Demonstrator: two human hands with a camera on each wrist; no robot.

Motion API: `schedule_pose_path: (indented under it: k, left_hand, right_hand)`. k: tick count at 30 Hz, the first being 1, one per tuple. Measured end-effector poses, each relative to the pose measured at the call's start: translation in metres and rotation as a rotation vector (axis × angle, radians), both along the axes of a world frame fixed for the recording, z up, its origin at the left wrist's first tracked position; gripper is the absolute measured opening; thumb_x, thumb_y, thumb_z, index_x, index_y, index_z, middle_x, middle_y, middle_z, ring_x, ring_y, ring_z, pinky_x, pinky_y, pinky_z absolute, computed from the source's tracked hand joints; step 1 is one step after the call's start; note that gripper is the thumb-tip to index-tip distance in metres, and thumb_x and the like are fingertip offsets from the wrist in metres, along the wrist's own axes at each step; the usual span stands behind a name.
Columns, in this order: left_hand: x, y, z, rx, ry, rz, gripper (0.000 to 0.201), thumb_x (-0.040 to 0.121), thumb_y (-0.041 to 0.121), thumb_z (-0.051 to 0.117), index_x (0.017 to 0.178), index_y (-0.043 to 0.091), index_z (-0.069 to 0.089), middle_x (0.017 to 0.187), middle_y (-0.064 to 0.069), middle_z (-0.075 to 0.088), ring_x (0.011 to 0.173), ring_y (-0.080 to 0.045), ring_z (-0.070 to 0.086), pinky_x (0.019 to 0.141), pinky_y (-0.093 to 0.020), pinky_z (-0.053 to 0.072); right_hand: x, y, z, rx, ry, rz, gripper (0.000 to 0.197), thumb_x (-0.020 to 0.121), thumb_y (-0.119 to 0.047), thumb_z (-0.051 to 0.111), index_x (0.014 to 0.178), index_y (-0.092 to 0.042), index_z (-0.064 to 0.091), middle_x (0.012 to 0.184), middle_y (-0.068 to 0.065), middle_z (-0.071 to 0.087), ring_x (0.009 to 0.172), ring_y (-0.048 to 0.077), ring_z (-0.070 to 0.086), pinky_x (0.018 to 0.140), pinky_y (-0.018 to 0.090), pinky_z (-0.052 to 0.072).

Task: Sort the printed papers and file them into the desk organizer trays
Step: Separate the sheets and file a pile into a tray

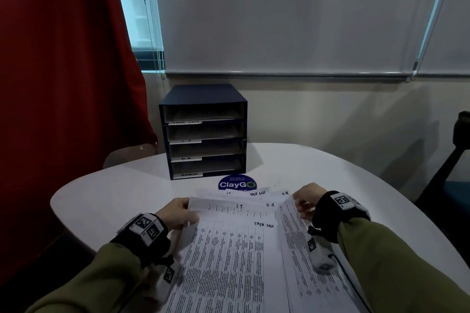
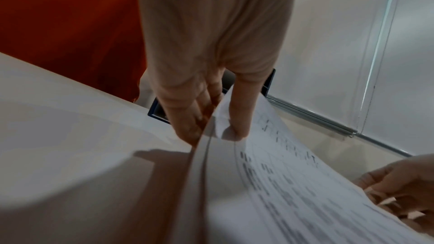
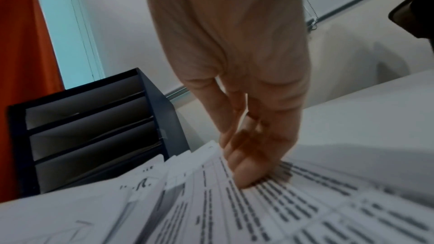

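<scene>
**Papers fanned out on the table, sorting by label in progress**

On the left, the left hand (image 1: pixel 178 213) pinched the corner of several sheets between thumb and fingers, as the left wrist view showed, lifting the edge of the printed papers (image 1: pixel 236 249). These papers lay fanned on the white table (image 1: pixel 106 193), in front of the person and well apart from the trays. I judged that the step in hand was reading the headings and separating one group. The next move would need a clean grip on only the sheets of one label, then a slide into the matching tray.

Further back stood the dark desk organizer (image 1: pixel 204 132), its trays marked "TASK LIST", "I.T.", "H.R." and "ADMIN". A round blue sticker (image 1: pixel 237 184) read "ClayGo". The sheets carried handwritten "I.T.", "H.R." and "TASK LIST".

On the right, the right hand (image 1: pixel 306 201) pressed its loosely bent fingertips (image 3: pixel 246 175) on the pile, grasping nothing.
</scene>
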State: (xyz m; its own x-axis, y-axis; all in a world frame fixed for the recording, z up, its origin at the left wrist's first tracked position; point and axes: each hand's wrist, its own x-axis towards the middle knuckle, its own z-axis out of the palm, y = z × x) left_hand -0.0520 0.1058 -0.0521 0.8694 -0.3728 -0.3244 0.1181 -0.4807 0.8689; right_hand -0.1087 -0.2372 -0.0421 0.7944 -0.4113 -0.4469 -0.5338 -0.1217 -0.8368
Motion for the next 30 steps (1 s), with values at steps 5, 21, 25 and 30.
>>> schedule_pose_path:
  k: [5, 21, 25, 30]
  left_hand:
    - [-0.001, 0.001, -0.004, 0.02, -0.002, -0.041, 0.034, 0.077, -0.014, 0.059, 0.106, 0.003, 0.065, 0.083, -0.006, 0.064, 0.075, -0.018, 0.061, 0.059, -0.02, 0.051]
    - [0.005, 0.009, -0.018, 0.042, 0.003, -0.091, 0.021, 0.077, -0.017, 0.061, 0.086, 0.001, 0.066, 0.072, -0.006, 0.07, 0.064, -0.017, 0.068, 0.056, -0.024, 0.055]
    - [0.002, 0.008, -0.014, 0.051, 0.017, -0.092, 0.028, 0.078, -0.016, 0.06, 0.099, 0.002, 0.067, 0.077, -0.007, 0.071, 0.068, -0.019, 0.068, 0.057, -0.024, 0.055]
    - [-0.001, 0.008, -0.013, 0.043, 0.01, -0.101, 0.029, 0.079, -0.016, 0.059, 0.104, -0.001, 0.065, 0.087, -0.012, 0.069, 0.072, -0.02, 0.068, 0.065, -0.025, 0.058]
  right_hand:
    - [0.001, 0.017, -0.01, 0.106, -0.001, 0.054, 0.018, 0.09, 0.004, 0.046, 0.083, -0.003, 0.061, 0.063, 0.012, 0.056, 0.045, 0.019, 0.052, 0.043, 0.023, 0.045]
    - [0.015, -0.022, -0.015, -0.652, 0.075, 0.061, 0.013, 0.078, -0.006, 0.061, 0.088, -0.01, 0.054, 0.098, 0.012, 0.058, 0.094, 0.032, 0.06, 0.078, 0.034, 0.051]
    - [0.016, -0.027, -0.01, -0.466, 0.001, 0.085, 0.025, 0.079, 0.003, 0.055, 0.099, -0.011, 0.054, 0.096, 0.01, 0.058, 0.093, 0.027, 0.057, 0.066, 0.029, 0.047]
    - [0.014, -0.029, -0.008, -0.293, -0.061, 0.077, 0.016, 0.08, 0.005, 0.053, 0.08, -0.01, 0.056, 0.079, 0.012, 0.059, 0.087, 0.031, 0.058, 0.07, 0.038, 0.051]
